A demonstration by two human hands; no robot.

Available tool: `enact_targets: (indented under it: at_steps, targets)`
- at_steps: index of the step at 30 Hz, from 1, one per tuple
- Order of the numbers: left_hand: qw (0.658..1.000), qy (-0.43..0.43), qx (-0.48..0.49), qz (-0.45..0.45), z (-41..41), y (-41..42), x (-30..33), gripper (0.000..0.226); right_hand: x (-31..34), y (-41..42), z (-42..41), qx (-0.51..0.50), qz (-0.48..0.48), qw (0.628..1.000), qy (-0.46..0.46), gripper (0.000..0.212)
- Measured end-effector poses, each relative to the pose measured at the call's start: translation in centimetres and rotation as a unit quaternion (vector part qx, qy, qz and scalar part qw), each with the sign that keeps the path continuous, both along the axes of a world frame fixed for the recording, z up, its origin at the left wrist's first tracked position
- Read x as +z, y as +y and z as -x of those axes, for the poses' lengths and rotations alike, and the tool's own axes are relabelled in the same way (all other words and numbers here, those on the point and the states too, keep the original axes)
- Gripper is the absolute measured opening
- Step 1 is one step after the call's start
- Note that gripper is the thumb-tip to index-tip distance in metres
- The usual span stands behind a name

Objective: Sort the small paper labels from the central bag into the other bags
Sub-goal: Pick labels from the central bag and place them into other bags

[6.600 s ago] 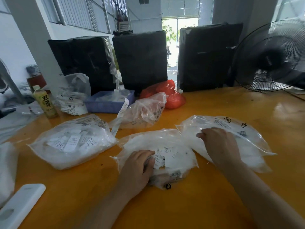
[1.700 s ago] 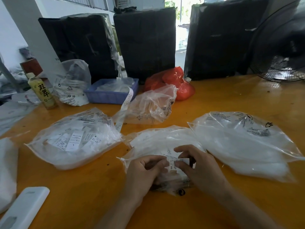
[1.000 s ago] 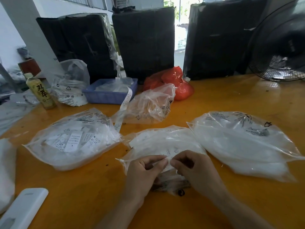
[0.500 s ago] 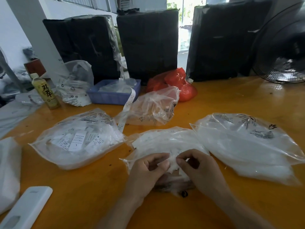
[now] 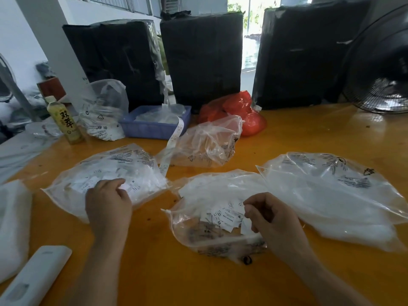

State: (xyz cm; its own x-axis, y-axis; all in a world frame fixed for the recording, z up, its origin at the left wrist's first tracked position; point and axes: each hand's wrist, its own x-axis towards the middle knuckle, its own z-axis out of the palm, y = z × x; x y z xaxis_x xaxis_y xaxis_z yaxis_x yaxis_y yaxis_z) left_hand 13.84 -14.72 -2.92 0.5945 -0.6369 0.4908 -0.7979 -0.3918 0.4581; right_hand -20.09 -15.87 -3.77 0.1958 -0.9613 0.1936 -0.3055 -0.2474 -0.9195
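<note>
Clutter is lining the left edge of the orange tabletop (image 5: 309, 133): a white remote-shaped block (image 5: 33, 281) is lying near me, and a green bottle (image 5: 64, 122) is standing farther back beside a crumpled clear bag (image 5: 103, 111). My left hand (image 5: 108, 204) is resting on the left bag (image 5: 106, 180), fingers curled, thumb and forefinger pinching what looks like a small white label (image 5: 124, 186) against the plastic. Behind it a blue tray (image 5: 152, 129) is sitting with a paper strip (image 5: 171, 144) trailing out over its front wall onto the tabletop. The central bag (image 5: 212, 217) is lying open in front of me, with loose paper labels (image 5: 223, 216) showing printed text inside. My right hand (image 5: 271, 219) is hovering over this bag's right side, fingers curled in and fingertips pressed together; whether they are pinching a label I cannot tell. Beyond, a half-empty clear bag (image 5: 207, 144) and a red bag (image 5: 240, 113) are sitting before three black wrapped bundles (image 5: 201, 58). The right bag (image 5: 331, 195) is lying just beside the central one, and a black fan (image 5: 379, 69) is standing at the far right.
</note>
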Motion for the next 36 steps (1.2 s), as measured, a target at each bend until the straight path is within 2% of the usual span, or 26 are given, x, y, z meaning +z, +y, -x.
enact_targets:
  at_steps: [3,5,7,9,11,13,15,17,22,26,28,30,32,36]
  targets:
    - [0.982,-0.012,0.082,-0.172,-1.2,-0.6,-0.8,0.037,0.1,0.0,0.0,-0.025,0.06,0.994,0.084,0.017]
    - [0.974,-0.002,0.083,-0.21,-1.1,-1.0,-0.7,0.048,0.1,-0.1,0.2,-0.028,0.103,0.983,0.151,0.015]
    - [0.974,0.008,0.076,-0.212,-0.9,-1.3,-0.8,0.056,0.1,-0.3,0.3,0.0,0.128,0.965,0.228,0.013]
    - [0.978,0.009,0.081,-0.193,-0.7,-1.2,-0.7,0.059,-0.1,-0.5,0.4,0.024,0.134,0.956,0.259,0.017]
    - [0.986,-0.005,0.074,-0.146,-0.2,-1.1,-0.7,0.057,0.5,-0.3,0.6,0.011,0.14,0.962,0.235,0.018]
    - [0.996,-0.026,0.044,-0.072,0.8,-0.9,-1.0,0.048,1.3,-0.2,1.1,-0.037,0.183,0.963,0.194,0.015]
    - [0.999,-0.047,-0.01,-0.004,2.3,-0.8,-1.3,0.04,2.0,-0.5,1.9,-0.098,0.238,0.945,0.201,0.011]
    - [0.992,-0.073,-0.092,0.039,4.4,-0.6,-1.5,0.04,2.5,-1.1,3.0,-0.153,0.251,0.927,0.232,0.007]
    - [0.96,-0.105,-0.256,0.03,8.8,-0.2,-2.2,0.043,2.9,-3.1,5.5,-0.254,0.193,0.855,0.408,0.021]
    - [0.946,-0.104,-0.308,0.012,9.9,-0.2,-2.5,0.046,3.0,-5.7,8.0,-0.251,0.05,0.841,0.477,0.044]
    - [0.942,-0.101,-0.319,0.021,10.1,-0.2,-2.6,0.045,2.8,-6.5,8.9,-0.246,-0.019,0.829,0.502,0.038]
    - [0.943,-0.093,-0.32,0.027,10.1,-0.2,-2.5,0.044,2.5,-6.8,9.0,-0.239,-0.049,0.813,0.529,0.026]
    - [0.943,-0.083,-0.321,0.032,10.2,-0.1,-2.3,0.043,2.2,-7.0,9.0,-0.245,-0.045,0.811,0.529,0.018]
    - [0.941,-0.081,-0.327,0.037,10.2,0.1,-2.2,0.043,1.8,-7.2,8.8,-0.284,-0.02,0.843,0.457,0.026]
